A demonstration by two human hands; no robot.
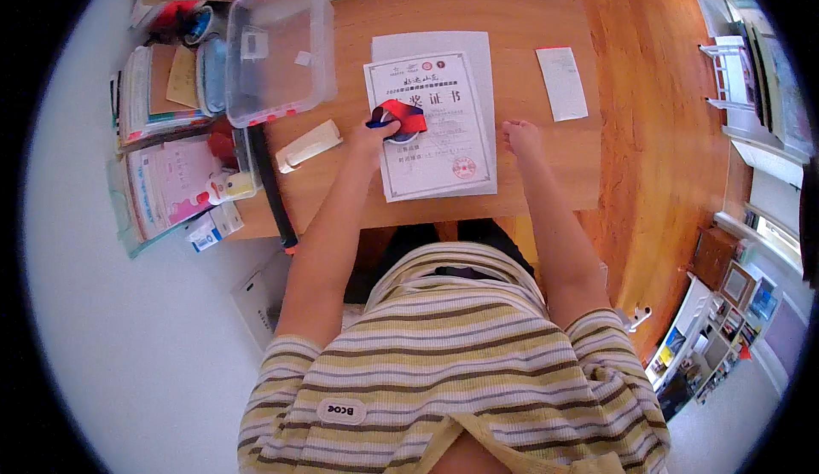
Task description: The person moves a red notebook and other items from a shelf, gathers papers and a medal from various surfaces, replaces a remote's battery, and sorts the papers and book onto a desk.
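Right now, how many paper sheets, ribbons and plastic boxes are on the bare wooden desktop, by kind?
Paper sheets: 3 (printed certificate, plain sheet under it, small slip)
Red and blue ribbon: 1, under the left hand
Clear plastic box: 1
Total: 5

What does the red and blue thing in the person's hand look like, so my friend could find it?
Start at the wooden desk, then find the white certificate lying in its middle. On that sheet, the left hand holds a folded ribbon, bright red with a dark blue edge. It is the only cloth thing among the papers.
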